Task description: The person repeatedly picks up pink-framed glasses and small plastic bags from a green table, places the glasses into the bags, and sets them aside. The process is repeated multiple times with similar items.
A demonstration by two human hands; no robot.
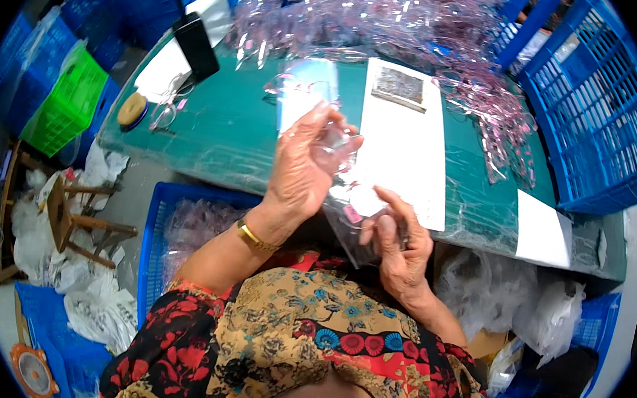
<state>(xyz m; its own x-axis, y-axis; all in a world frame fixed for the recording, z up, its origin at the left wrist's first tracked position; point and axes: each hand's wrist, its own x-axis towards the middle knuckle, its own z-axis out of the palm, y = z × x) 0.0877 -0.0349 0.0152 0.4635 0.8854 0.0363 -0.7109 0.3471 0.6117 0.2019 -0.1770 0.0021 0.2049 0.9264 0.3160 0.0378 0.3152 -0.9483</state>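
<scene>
- Nearest to us is a patterned top (325,294) in tan, red, black and blue, with a gold-coloured band (256,239) around the left wrist.
- Our right grip (404,256) is closed, thumb against fingers, on the edge of a clear bag (360,248), which hangs tilted just in front of the body.
- At the bag we see a small pink tag (353,214); whether it lies inside or outside, we cannot tell.
- Our left grip (302,171) pinches a clear, glossy piece (331,145) above the near edge of the bench; glare hides its exact shape.
- Below the bench edge on the left, a blue crate (150,249) holds shiny wrapped items.
- Under the green bench (222,134) on the right, we see cloudy plastic bags (489,286).
- Beyond our hands, a long white sheet (405,165) lies on the bench, bearing a grey rectangular block (400,87) near its far end.
- Just left of that sheet, a pale blue sheet (306,84) sits partly behind our left fingers.
- Toward the left end we find a round tan roll (131,109) and, farther back, a black radio (197,46).
- Farthest across the bench spreads a heap of pinkish, glittering wrapped items (372,14).
</scene>
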